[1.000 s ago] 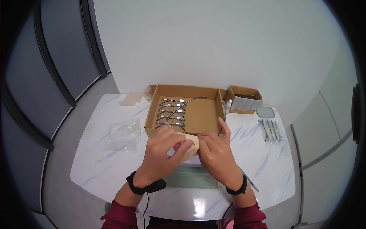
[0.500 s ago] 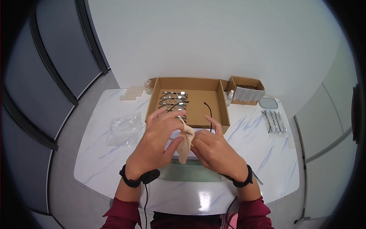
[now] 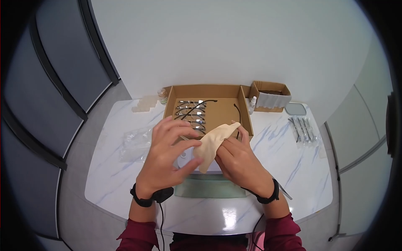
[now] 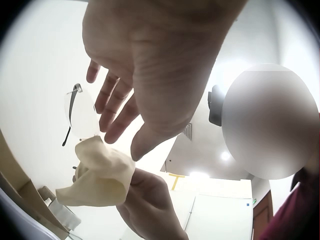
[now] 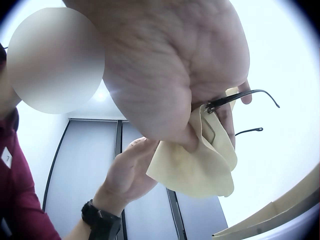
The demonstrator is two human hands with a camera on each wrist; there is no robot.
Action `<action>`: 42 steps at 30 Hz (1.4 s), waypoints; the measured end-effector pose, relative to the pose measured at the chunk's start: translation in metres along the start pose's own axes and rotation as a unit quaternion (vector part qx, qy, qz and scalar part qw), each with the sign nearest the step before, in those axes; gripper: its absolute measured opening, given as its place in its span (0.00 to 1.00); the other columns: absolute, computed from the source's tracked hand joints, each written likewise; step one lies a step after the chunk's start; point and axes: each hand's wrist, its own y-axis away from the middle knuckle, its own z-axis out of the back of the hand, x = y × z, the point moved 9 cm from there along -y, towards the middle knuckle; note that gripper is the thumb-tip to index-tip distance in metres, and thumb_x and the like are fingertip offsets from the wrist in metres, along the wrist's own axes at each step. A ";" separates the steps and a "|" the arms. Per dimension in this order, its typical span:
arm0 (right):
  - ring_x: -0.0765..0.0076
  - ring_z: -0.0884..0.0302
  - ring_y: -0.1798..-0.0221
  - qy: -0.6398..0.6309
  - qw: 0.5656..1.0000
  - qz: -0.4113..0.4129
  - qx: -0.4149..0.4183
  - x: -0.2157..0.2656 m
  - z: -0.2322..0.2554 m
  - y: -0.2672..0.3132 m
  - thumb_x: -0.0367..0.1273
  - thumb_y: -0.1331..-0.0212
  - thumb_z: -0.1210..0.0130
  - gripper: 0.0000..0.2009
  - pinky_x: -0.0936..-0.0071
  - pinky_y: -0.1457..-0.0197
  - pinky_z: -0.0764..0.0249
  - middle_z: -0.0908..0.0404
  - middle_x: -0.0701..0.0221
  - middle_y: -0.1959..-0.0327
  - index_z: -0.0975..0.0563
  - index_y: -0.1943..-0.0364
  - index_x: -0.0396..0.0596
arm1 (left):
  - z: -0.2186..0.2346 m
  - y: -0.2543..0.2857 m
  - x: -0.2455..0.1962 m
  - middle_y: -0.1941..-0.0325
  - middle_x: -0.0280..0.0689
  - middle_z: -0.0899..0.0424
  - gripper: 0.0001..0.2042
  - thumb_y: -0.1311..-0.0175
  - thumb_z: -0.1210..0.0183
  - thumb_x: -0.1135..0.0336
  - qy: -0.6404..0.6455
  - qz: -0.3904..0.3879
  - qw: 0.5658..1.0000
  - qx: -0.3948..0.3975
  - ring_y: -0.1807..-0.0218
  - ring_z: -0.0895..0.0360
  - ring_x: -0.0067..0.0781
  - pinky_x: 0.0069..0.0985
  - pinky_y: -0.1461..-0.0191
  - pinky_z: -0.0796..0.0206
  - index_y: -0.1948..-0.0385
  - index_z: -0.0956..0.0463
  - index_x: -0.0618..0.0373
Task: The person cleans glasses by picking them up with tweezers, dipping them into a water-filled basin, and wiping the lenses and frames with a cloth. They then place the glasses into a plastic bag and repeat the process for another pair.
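Note:
My right hand (image 3: 245,165) pinches a pair of rimless eyeglasses (image 4: 83,116) through a cream cloth (image 3: 214,140), thumb and fingers folding the cloth over one lens. The other lens sticks out clear of the cloth in the left wrist view, and both dark temple arms (image 5: 245,96) point away from me. My left hand (image 3: 161,159) is spread beside the cloth's left edge, its fingers nearly straight and thumb apart, with nothing gripped. The covered lens is hidden. All this is held up in front of a shallow cardboard box (image 3: 224,115).
Several eyeglasses (image 3: 189,113) lie in the box's left half. A small carton (image 3: 278,91) and spray bottle (image 3: 252,104) stand right of it, a jar (image 3: 162,96) left. Clear plastic bags (image 3: 136,146), packed eyeglasses (image 3: 302,130) and a green mat (image 3: 209,187) lie on the table.
My left hand has let go of the cloth and opened beside it. The cloth has unfolded to a wider piece in my right hand, and the eyeglasses have turned with their temple arms facing away.

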 end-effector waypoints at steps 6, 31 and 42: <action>0.58 0.22 0.52 0.011 1.000 0.003 -0.028 0.001 -0.005 0.001 0.23 0.50 0.39 0.11 0.39 0.29 0.46 0.20 0.62 0.60 0.23 0.60 0.38 | -0.028 0.010 -0.005 0.62 0.31 0.23 0.14 0.55 0.29 0.72 -0.067 -0.023 0.997 -0.011 0.54 0.29 0.38 0.43 0.41 0.41 0.63 0.16 0.51; 0.63 0.21 0.53 -0.007 0.999 0.039 0.026 0.010 0.006 0.004 0.25 0.55 0.39 0.10 0.34 0.26 0.50 0.19 0.66 0.63 0.21 0.66 0.39 | -0.015 0.007 0.002 0.59 0.28 0.18 0.09 0.54 0.29 0.69 -0.081 -0.010 0.995 0.065 0.45 0.27 0.37 0.52 0.27 0.51 0.69 0.14 0.50; 0.51 0.21 0.55 -0.263 0.957 0.046 0.117 -0.004 0.029 0.021 0.25 0.44 0.47 0.10 0.33 0.24 0.55 0.19 0.62 0.60 0.20 0.58 0.42 | -0.023 0.009 0.006 0.70 0.29 0.18 0.05 0.57 0.29 0.73 0.173 -0.010 0.977 0.123 0.53 0.24 0.36 0.57 0.28 0.52 0.77 0.15 0.56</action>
